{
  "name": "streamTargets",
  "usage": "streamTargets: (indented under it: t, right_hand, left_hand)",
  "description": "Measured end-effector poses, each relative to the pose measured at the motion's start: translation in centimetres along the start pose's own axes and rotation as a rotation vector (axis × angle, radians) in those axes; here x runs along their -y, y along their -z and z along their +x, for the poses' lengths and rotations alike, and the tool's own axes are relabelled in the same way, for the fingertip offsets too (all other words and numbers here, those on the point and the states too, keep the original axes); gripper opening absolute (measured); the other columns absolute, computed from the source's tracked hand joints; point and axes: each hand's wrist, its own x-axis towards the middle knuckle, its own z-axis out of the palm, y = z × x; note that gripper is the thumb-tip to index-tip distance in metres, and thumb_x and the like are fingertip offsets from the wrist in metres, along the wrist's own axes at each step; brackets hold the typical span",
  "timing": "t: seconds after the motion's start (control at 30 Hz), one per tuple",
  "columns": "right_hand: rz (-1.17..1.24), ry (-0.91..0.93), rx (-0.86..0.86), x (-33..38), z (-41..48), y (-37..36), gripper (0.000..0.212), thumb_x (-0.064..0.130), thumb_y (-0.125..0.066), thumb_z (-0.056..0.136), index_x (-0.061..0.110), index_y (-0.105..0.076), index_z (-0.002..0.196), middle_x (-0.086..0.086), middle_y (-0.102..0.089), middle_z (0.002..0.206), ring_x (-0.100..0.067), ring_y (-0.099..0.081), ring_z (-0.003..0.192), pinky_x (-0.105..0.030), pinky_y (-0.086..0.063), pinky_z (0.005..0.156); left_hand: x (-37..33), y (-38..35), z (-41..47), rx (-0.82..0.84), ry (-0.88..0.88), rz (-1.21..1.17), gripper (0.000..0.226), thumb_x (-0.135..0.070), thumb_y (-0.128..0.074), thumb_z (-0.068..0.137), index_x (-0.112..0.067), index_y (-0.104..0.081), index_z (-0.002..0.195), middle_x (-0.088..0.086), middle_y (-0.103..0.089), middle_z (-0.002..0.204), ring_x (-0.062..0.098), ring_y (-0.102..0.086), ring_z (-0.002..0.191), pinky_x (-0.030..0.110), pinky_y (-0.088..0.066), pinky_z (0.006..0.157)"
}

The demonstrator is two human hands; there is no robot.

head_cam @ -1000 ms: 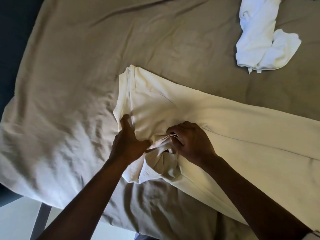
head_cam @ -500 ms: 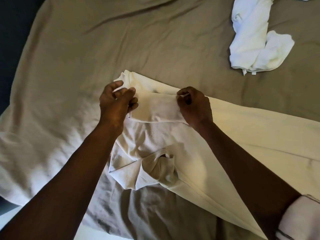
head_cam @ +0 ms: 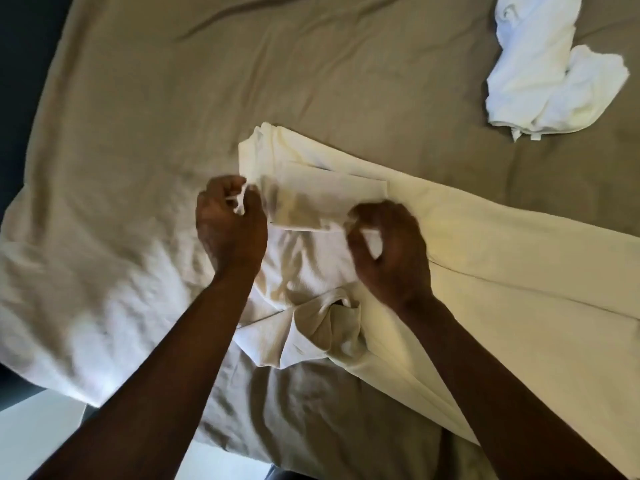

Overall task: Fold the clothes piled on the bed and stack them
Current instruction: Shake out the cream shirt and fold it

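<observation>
A: Rumpled tan bedding covers the bed (head_cam: 311, 81), and nearest the camera the cream garment (head_cam: 485, 271) bunches into a loose pocket of cloth by the wrists. Where are the hands now?

B: Just beyond that bunch. The left hand (head_cam: 230, 220) has its grip pinched shut on a thin edge of the cream cloth; the right hand (head_cam: 388, 251) pinches the other end of the same turned-over flap (head_cam: 322, 199). Both are blurred, so they look to be mid-move.

A: What changed?

B: A second ago both hands were pressed low into the bunched end. Half a second ago they had lifted a strip of it; now that strip lies folded back across the garment. I'd judge the first fold of this piece as nearly laid, not yet smoothed.

A: And farther off?

B: The white garment (head_cam: 547, 74) lies crumpled well apart at the far right, unfolded. No stack shows yet
</observation>
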Motion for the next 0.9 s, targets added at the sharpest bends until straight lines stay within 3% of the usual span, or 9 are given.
streamTargets:
  t: [0.1,0.2,0.33,0.4,0.47,0.53,0.63,0.77,0.9]
  right_hand:
    - [-0.064,0.224,0.436,2.0,-3.8,-0.5,0.052,0.064,-0.062,0.086,0.02,-0.069,0.113,0.002,-0.066,0.104,-0.028,-0.06,0.1,-0.046,-0.044,0.089]
    - [-0.274,0.389,0.766,2.7,-7.7,-1.7,0.067,0.073,-0.062,0.078,0.022,-0.063,0.122,-0.002,-0.06,0.112,-0.03,-0.053,0.105,-0.047,-0.043,0.093]
    - [-0.249,0.451,0.719,3.2,-9.8,-3.2,0.047,0.038,-0.079,0.066,0.023,-0.067,0.109,-0.003,-0.057,0.1,-0.03,-0.054,0.095,-0.042,-0.047,0.079]
    - [-0.153,0.465,0.677,3.8,-9.6,-3.3,0.029,0.032,-0.066,0.077,0.021,-0.067,0.103,-0.004,-0.056,0.103,-0.027,-0.054,0.095,-0.037,-0.048,0.069]
    - [-0.12,0.492,0.651,4.6,-9.5,-3.5,0.027,0.026,-0.056,0.08,0.02,-0.067,0.105,-0.003,-0.058,0.106,-0.025,-0.057,0.093,-0.036,-0.049,0.063]
    - [-0.165,0.467,0.646,5.5,-9.7,-3.8,0.039,0.024,-0.05,0.081,0.02,-0.067,0.116,-0.003,-0.061,0.105,-0.026,-0.06,0.09,-0.038,-0.05,0.064]
    - [-0.247,0.37,0.696,6.0,-10.8,-4.5,0.055,0.029,-0.055,0.08,0.02,-0.06,0.134,-0.002,-0.063,0.101,-0.028,-0.063,0.084,-0.037,-0.051,0.068]
    - [-0.177,0.309,0.722,6.2,-11.8,-4.7,0.034,0.027,-0.06,0.071,0.023,-0.066,0.105,0.0,-0.06,0.093,-0.027,-0.062,0.083,-0.034,-0.049,0.06]
    - [-0.122,0.25,0.774,6.8,-12.3,-3.7,0.027,0.03,-0.067,0.075,0.028,-0.063,0.102,0.005,-0.064,0.095,-0.024,-0.063,0.087,-0.035,-0.05,0.064]
  left_hand:
    - [3.0,2.9,-2.9,-0.046,0.258,0.085,0.02,-0.034,-0.071,0.086,-0.027,-0.063,0.103,-0.006,-0.068,0.1,0.02,-0.066,0.096,0.034,-0.052,0.084]
    - [5.7,5.3,-6.0,0.113,0.421,0.269,0.044,-0.049,-0.079,0.082,-0.025,-0.061,0.115,-0.006,-0.069,0.1,0.023,-0.064,0.098,0.032,-0.044,0.083]
    - [7.0,7.0,-7.6,0.308,0.375,0.372,0.025,-0.047,-0.073,0.09,-0.027,-0.058,0.093,-0.006,-0.064,0.081,0.029,-0.063,0.09,0.031,-0.035,0.073]
    - [7.3,7.3,-6.9,0.252,0.36,0.333,0.02,-0.041,-0.066,0.097,-0.023,-0.059,0.096,0.007,-0.069,0.092,0.039,-0.063,0.099,0.036,-0.038,0.076]
    - [7.5,7.6,-6.0,0.176,0.379,0.29,0.025,-0.036,-0.059,0.102,-0.014,-0.059,0.113,0.019,-0.07,0.11,0.044,-0.061,0.109,0.041,-0.043,0.084]
    - [8.0,7.9,-5.6,0.179,0.398,0.315,0.032,-0.033,-0.057,0.103,-0.01,-0.056,0.125,0.025,-0.067,0.12,0.045,-0.059,0.115,0.043,-0.045,0.09]
    - [9.0,7.9,-5.9,0.155,0.367,0.35,0.029,-0.026,-0.057,0.102,-0.011,-0.055,0.126,0.026,-0.069,0.117,0.045,-0.06,0.112,0.042,-0.043,0.086]
    - [9.6,8.4,-7.3,0.091,0.293,0.351,0.025,-0.029,-0.058,0.102,-0.012,-0.056,0.12,0.022,-0.072,0.106,0.046,-0.063,0.103,0.037,-0.032,0.074]
    - [9.5,10.0,-8.3,0.263,0.316,0.366,0.046,-0.053,-0.069,0.092,-0.018,-0.059,0.12,0.01,-0.072,0.116,0.038,-0.063,0.111,0.037,-0.043,0.08]
